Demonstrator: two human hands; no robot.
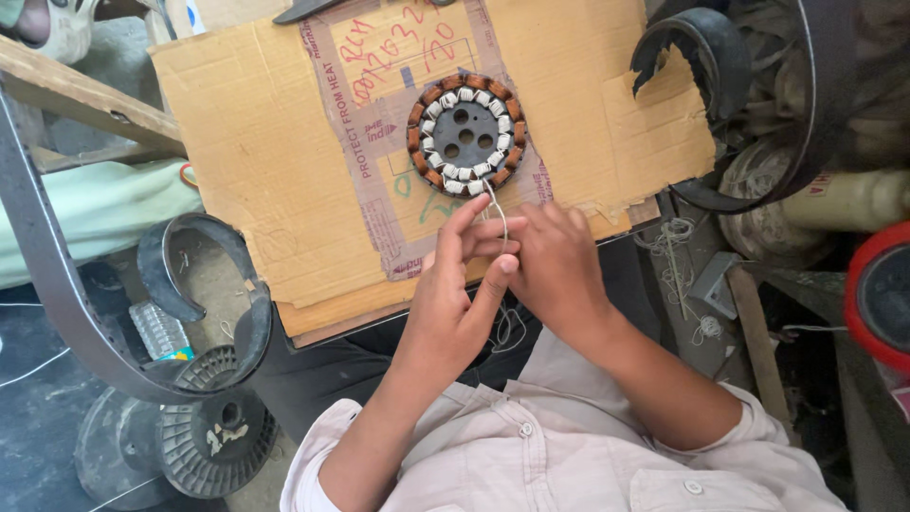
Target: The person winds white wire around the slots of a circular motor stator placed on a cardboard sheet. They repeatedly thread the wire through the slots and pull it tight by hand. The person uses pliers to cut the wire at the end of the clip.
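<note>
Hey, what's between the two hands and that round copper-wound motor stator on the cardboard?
In the head view, a thin pale thread runs from the stator down to the left hand and right hand; otherwise only bare cardboard.

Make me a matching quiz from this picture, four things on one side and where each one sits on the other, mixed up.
Things:
1. wound stator
2. cardboard sheet
3. plastic bottle
4. red reel

Places:
A. right edge
B. on the floor, lower left
C. on the cardboard, above the hands
D. across the person's lap

Pairs: 1-C, 2-D, 3-B, 4-A
</note>
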